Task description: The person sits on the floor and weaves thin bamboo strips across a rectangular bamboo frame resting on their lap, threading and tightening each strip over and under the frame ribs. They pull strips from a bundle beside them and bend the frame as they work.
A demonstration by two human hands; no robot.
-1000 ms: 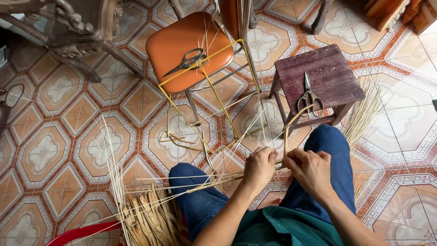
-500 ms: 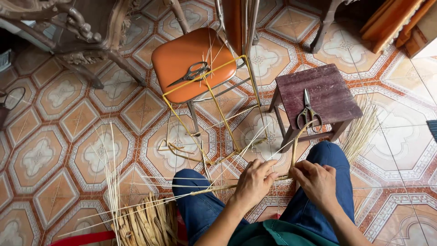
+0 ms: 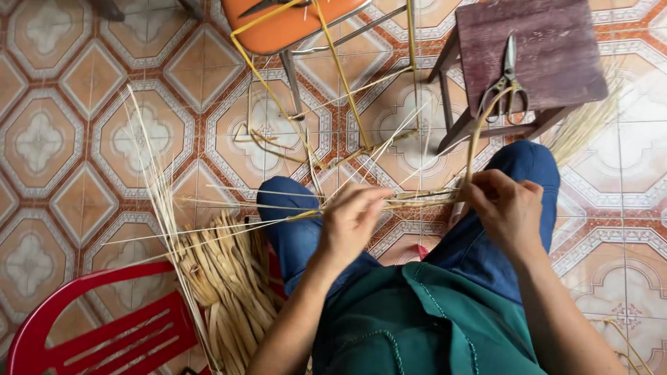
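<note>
I sit with blue trousers over a tiled floor. A thin woven band of pale straw strips (image 3: 417,200) stretches between my hands above my knees. My left hand (image 3: 351,221) pinches its left end, where several loose strips fan out to the left. My right hand (image 3: 506,208) grips the right end, with one strip curving upward from it. A bundle of flat dry strips (image 3: 226,278) lies at my left knee.
A dark wooden stool (image 3: 535,48) with scissors (image 3: 506,83) on it stands ahead right. An orange-seated metal stool (image 3: 295,24) stands ahead left, yellow strips hanging from it. A red plastic chair (image 3: 90,333) sits at the lower left. More straw (image 3: 587,121) lies at the right.
The view has tilted down and closer. My hands have drawn apart along the woven band, the left hand shifting left and lower.
</note>
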